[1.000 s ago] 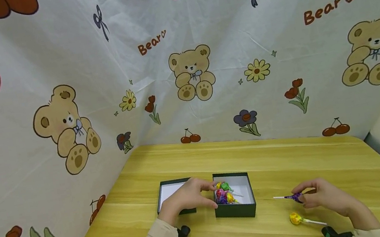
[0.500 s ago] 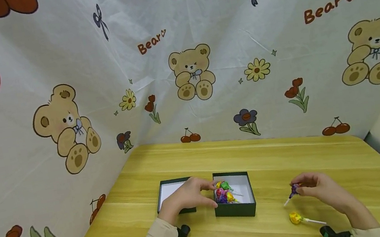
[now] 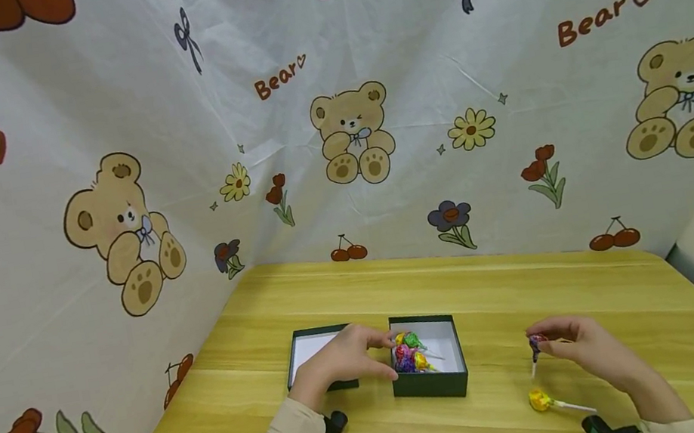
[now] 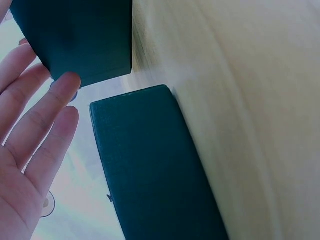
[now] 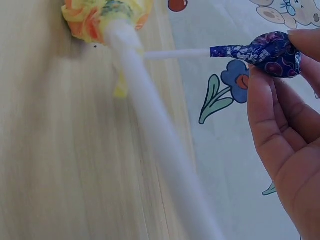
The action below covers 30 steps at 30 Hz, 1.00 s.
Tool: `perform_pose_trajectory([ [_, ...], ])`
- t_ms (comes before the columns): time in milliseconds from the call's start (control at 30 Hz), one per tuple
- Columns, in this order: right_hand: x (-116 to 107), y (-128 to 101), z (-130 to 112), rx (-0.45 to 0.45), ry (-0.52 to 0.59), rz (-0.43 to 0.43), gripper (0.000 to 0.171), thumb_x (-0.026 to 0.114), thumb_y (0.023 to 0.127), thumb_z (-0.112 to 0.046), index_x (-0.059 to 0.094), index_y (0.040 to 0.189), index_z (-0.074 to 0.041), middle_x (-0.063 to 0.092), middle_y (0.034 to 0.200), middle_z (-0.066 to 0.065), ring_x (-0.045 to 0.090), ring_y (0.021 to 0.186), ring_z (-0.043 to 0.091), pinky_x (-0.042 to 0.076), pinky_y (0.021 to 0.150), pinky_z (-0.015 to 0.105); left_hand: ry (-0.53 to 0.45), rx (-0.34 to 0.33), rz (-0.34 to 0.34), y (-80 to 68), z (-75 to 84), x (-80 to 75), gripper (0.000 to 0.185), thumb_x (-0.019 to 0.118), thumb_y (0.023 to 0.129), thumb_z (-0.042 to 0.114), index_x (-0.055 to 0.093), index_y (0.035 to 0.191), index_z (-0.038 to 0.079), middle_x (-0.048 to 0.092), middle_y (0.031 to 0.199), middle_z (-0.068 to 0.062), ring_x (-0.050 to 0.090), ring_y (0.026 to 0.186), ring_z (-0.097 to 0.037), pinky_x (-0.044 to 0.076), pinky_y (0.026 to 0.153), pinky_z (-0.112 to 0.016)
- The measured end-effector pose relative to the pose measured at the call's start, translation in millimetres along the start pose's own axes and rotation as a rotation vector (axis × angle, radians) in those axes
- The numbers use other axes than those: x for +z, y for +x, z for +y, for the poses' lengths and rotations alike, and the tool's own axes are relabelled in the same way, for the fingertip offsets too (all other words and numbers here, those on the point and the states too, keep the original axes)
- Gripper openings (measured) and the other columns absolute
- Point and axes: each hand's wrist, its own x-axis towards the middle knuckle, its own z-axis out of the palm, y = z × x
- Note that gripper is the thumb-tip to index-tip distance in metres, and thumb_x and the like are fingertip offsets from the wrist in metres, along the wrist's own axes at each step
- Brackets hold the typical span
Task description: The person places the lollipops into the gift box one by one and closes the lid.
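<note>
While pinching the purple foil-wrapped lollipop (image 3: 535,346) by its head above the yellow wooden tabletop (image 3: 539,291), keep the right hand (image 3: 579,350) firm on the wrapper, fingertips (image 5: 300,37) not sliding. Carry left toward the open dark green cardboard box (image 3: 432,384), clearing its rim, white stick trailing. Long axis near upright in the head view: head up, stick down toward the yellow-wrapped lollipop (image 3: 541,399) lying just below. Left hand (image 3: 344,361) with fingers spread and straight, resting at the box's left wall beside the dark green lid (image 3: 313,345).
</note>
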Motion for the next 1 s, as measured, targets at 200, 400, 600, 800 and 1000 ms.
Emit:
perform_pose_trajectory([
  [200,2.9,1.8,-2.7,-0.040,0.028,0.007,0.037,0.059,0.101,-0.012,0.054,0.128,0.013,0.067,0.121,0.019,0.064,0.100,-0.001,0.058,0.081,0.025,0.004,-0.010,0.002,0.3,-1.7,1.3,0.047,0.085,0.079,0.040,0.073,0.118,0.018,0.068,0.131,0.003,0.060,0.126,-0.020,0.052,0.103,-0.039],
  [400,5.0,2.9,-5.4,-0.035,0.018,0.033,0.031,0.061,0.100,-0.013,0.058,0.121,0.010,0.068,0.116,0.019,0.065,0.098,0.000,0.059,0.081,0.027,0.001,-0.005,0.000,0.2,-1.2,0.3,0.046,0.085,0.079,0.039,0.073,0.118,0.018,0.066,0.135,0.003,0.060,0.127,-0.019,0.052,0.103,-0.039],
  [600,7.1,3.7,-8.4,-0.046,-0.012,0.032,0.035,0.060,0.101,-0.017,0.061,0.123,0.010,0.070,0.114,0.020,0.068,0.096,0.005,0.058,0.079,0.025,0.007,-0.002,0.002,0.3,0.5,-0.7,0.046,0.085,0.079,0.039,0.074,0.117,0.018,0.066,0.135,0.003,0.060,0.126,-0.019,0.052,0.103,-0.039],
  [800,11.0,5.2,-10.8,-0.086,0.023,-0.008,0.036,0.059,0.102,-0.013,0.059,0.127,0.013,0.072,0.112,0.010,0.069,0.097,0.007,0.059,0.077,0.025,0.013,-0.004,0.003,0.8,0.5,-0.4,0.046,0.085,0.079,0.039,0.073,0.118,0.019,0.068,0.130,0.005,0.060,0.126,-0.018,0.052,0.103,-0.038],
  [1000,16.0,8.6,-17.2,-0.087,-0.019,-0.010,0.037,0.059,0.101,-0.014,0.060,0.128,0.012,0.069,0.118,0.023,0.066,0.099,-0.004,0.058,0.079,0.023,0.009,-0.013,0.000,1.2,0.2,0.4,0.047,0.085,0.079,0.039,0.073,0.120,0.021,0.068,0.130,0.007,0.060,0.127,-0.018,0.052,0.104,-0.039],
])
